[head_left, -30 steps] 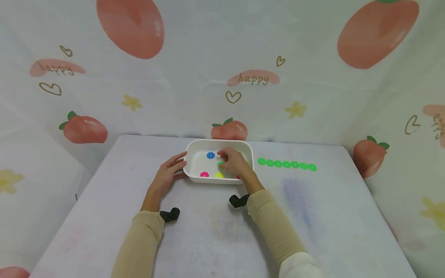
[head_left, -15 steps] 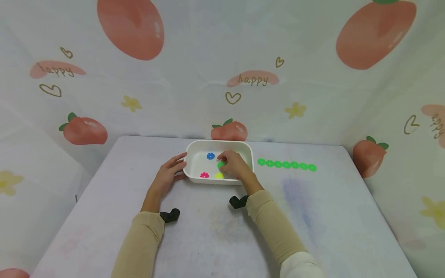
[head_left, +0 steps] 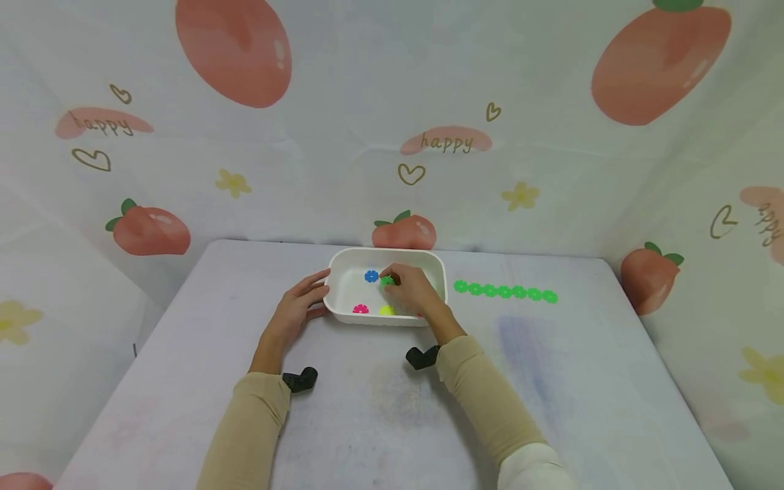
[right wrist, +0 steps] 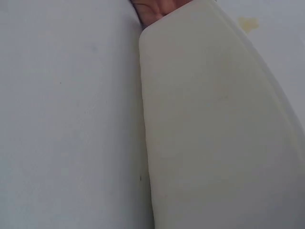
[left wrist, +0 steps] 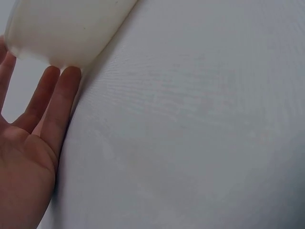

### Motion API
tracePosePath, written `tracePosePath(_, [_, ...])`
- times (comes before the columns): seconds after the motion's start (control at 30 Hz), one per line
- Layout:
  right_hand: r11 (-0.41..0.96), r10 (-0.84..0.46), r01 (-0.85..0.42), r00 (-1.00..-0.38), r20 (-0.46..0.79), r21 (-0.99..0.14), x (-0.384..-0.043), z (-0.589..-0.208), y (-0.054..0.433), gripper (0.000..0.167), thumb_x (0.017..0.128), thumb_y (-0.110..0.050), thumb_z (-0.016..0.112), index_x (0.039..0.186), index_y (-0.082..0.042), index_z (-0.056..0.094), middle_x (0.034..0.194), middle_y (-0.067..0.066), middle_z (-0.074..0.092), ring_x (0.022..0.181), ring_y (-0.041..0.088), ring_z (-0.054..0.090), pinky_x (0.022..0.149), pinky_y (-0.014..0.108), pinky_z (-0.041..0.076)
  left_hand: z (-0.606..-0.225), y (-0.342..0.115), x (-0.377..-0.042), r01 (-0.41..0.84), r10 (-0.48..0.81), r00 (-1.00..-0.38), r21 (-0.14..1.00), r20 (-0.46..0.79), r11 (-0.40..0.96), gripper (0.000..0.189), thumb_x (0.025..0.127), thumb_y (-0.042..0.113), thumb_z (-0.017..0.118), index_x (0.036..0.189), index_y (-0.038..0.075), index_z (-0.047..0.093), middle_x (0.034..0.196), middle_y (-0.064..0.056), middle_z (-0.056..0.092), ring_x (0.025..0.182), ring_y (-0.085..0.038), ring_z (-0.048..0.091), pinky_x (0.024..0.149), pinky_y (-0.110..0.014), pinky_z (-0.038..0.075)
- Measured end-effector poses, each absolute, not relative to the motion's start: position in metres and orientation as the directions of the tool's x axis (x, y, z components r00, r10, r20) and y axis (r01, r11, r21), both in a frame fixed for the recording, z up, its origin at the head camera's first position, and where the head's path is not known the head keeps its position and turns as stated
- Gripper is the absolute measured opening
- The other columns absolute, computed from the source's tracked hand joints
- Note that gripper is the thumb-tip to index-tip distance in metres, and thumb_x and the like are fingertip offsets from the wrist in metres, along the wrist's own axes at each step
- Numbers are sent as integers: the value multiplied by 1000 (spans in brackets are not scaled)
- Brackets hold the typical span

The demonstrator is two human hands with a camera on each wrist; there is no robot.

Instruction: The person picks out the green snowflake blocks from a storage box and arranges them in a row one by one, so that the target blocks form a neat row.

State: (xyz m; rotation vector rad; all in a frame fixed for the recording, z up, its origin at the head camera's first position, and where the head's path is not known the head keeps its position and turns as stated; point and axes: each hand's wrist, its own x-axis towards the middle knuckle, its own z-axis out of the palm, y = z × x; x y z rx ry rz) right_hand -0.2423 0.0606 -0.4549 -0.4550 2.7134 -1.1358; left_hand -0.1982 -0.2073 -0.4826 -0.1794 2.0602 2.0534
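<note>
A white plastic tray (head_left: 343, 314) stands at the back of the table. My left hand (head_left: 292, 309) touches its left end with fairly straight fingers; in the left wrist view, fingertips of that hand (left wrist: 35, 138) meet the tray's wall (left wrist: 71, 33). Over the tray's inside, my right hand (head_left: 414, 289) pinches a green flower-shaped disc (head_left: 387, 280) between thumb and finger. A blue disc (head_left: 371, 276) lies just left of it. Near the front wall are a pink disc (head_left: 361, 309) and a yellow disc (head_left: 387, 310). The tray wall hides the right hand in the right wrist view.
Right of the tray, several green discs (head_left: 505, 292) lie in a row on the white-covered table (head_left: 367, 422). A patterned cloth backdrop (head_left: 343, 184) rises behind. Dark wrist devices (head_left: 422, 358) sit at both cuffs.
The green disc has shifted slightly up and to the left inside the tray with my right fingers. My left hand has stayed at the tray's end.
</note>
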Motion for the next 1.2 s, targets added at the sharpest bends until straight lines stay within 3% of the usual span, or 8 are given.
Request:
tracePosePath(0.37, [555,-292,-256,-951,103,-791,-233,-438,66,23,96,-15,72,119,-13,71,112,6,73,98,22,65,91,35,59,-481,-208,-199,-254,90,-963,967,-255,22,53,103,30,62,154,26,47,154,-11,49,113,-9,65,91,-24,59])
tracePosePath(0.93, [452,-221,-198,-970,106,-870,-219,-425,96,32,97,-21,70,128,-10,69,105,7,71,94,23,61,78,26,54,-483,-208,-197,-265,72,-961,964,-266,24,54,102,34,64,153,28,48,157,-8,48,115,-6,63,92,-23,59])
tracePosePath(1.2, [428,-138,-141,-986,90,-893,-212,-430,116,30,99,-21,68,127,-13,69,115,9,74,99,25,64,83,28,54,-484,-209,-198,-261,84,-961,965,-262,24,54,101,34,64,153,28,48,157,-9,48,115,-6,62,93,-24,58])
